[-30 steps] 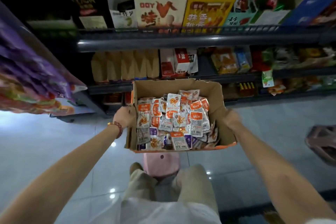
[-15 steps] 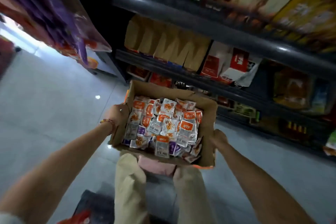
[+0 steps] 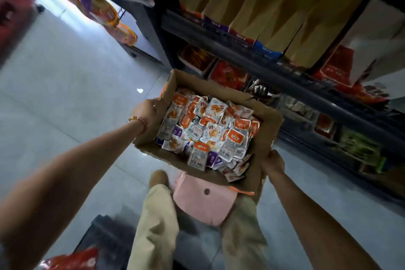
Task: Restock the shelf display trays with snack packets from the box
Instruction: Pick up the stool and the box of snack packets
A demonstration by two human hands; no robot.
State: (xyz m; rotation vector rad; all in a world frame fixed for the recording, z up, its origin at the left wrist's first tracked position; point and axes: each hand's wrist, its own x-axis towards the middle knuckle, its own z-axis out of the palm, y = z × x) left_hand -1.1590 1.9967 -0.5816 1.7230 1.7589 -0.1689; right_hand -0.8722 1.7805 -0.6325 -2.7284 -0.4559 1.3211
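Shop aisle: pale tiled floor (image 3: 65, 94), dark shelving to the right. A cardboard box (image 3: 266, 131) is held low above a pink stool (image 3: 203, 204), just in front of the bottom display trays (image 3: 230, 74), probably so it can be set down within reach. Left hand (image 3: 145, 116) curls over the left wall and right hand (image 3: 274, 162) clasps the near right corner, a two-sided hold for a level load. Snack packets (image 3: 208, 129) are white with orange tops, a few purple, heaped loose and nearly to the brim.

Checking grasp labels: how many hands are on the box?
2. Left hand grips the left wall of the box; right hand holds its near-right corner. None hidden.
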